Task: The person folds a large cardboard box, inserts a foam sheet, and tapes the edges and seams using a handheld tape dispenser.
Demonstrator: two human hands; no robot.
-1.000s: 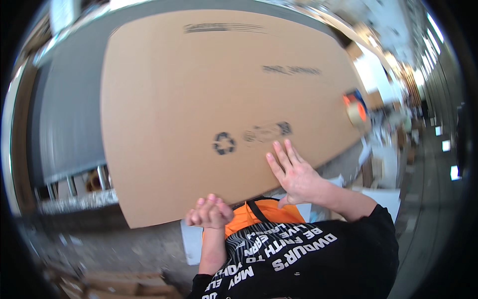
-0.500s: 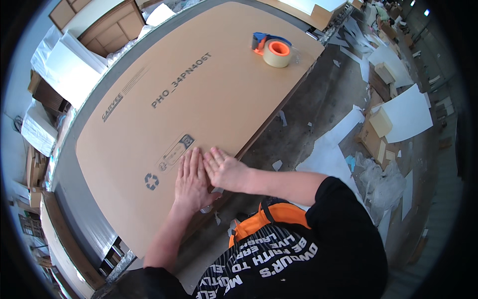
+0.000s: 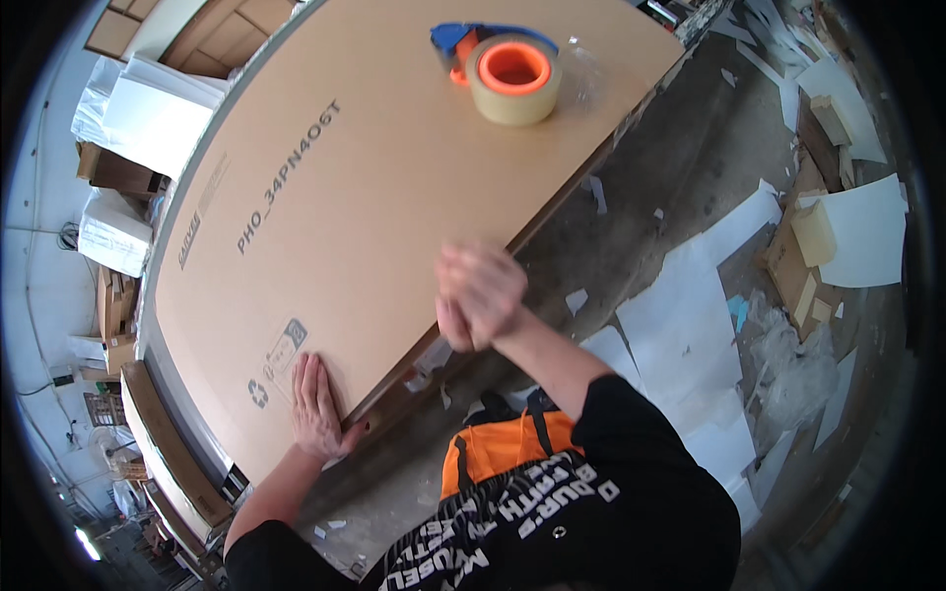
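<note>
One large brown cardboard carton (image 3: 384, 217) lies flat before us, its near edge running slantwise from lower left to upper right. Our left hand (image 3: 315, 406) rests palm down on its top close to that edge, just beside some dark printed symbols (image 3: 259, 393); its fingers are straight and held nearly together, with the thumb spread away from them toward the edge. Our right hand (image 3: 481, 294) is farther along the same edge, well apart from the left. It is blurred, its fingers curled in, and we cannot tell whether it touches the carton or pinches anything. Beyond it, toward the carton's upper end, we have a blue and orange tape dispenser (image 3: 485, 87) on the cardboard, its roll of pale tape (image 3: 516, 106) set around a bright orange hub. Along the carton's left side we see a strip of grey surface (image 3: 179, 394), and past the upper part of that side stand white packages (image 3: 158, 118). To our right, the grey floor (image 3: 631, 227) carries white sheets (image 3: 680, 335), small scraps and a heap of clear plastic film (image 3: 788, 364). We wear a black short-sleeved shirt (image 3: 650, 492), and orange cloth (image 3: 493, 448) with black straps shows at our front.
</note>
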